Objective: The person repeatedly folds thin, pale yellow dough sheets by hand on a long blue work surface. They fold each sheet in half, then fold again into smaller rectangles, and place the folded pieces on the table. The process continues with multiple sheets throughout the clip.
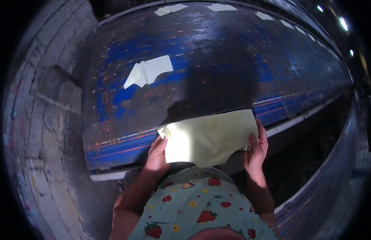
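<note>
A pale yellow cut fabric piece is stretched between my two hands, just in front of my body and over the near edge of the table. Its lower edge has curved cut-outs. My left hand grips its left end, thumb on top, where a corner folds over. At the right end my right hand pinches it, thumb on top and fingers behind. Farther off, a similar pale fabric piece lies slightly rumpled on the table.
The long dark table has worn blue patches and a pale near rail. More pale pieces lie along its far edge, running off to the right. A cracked, paint-spotted wall or floor surface is at left. Another table edge shows at lower right.
</note>
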The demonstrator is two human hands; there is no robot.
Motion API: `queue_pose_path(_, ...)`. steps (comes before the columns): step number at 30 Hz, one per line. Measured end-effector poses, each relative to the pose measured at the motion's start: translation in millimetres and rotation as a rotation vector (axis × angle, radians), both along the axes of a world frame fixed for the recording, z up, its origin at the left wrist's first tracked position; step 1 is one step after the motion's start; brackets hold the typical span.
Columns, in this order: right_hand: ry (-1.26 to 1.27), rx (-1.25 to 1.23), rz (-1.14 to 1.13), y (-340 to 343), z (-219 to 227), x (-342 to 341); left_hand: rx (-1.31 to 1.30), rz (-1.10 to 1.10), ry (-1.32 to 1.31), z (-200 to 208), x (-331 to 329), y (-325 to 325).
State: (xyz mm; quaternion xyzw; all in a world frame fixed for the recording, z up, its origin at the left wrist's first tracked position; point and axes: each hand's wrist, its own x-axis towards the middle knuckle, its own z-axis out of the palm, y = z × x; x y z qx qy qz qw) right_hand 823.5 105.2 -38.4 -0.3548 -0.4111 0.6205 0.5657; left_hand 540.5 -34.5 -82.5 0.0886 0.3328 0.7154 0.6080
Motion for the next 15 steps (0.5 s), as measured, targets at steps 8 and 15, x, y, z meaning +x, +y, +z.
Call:
queue_pose_path(8, -0.057, 0.106, 0.261, 167, -13, 107, 0.052, 0.189, 0.276, -3, 108, 109)
queue_pose_path(15, -1.119, 0.943, 0.004, 240, -75, 144, -0.162, 0.5, 1.558, -7, 166, 183)
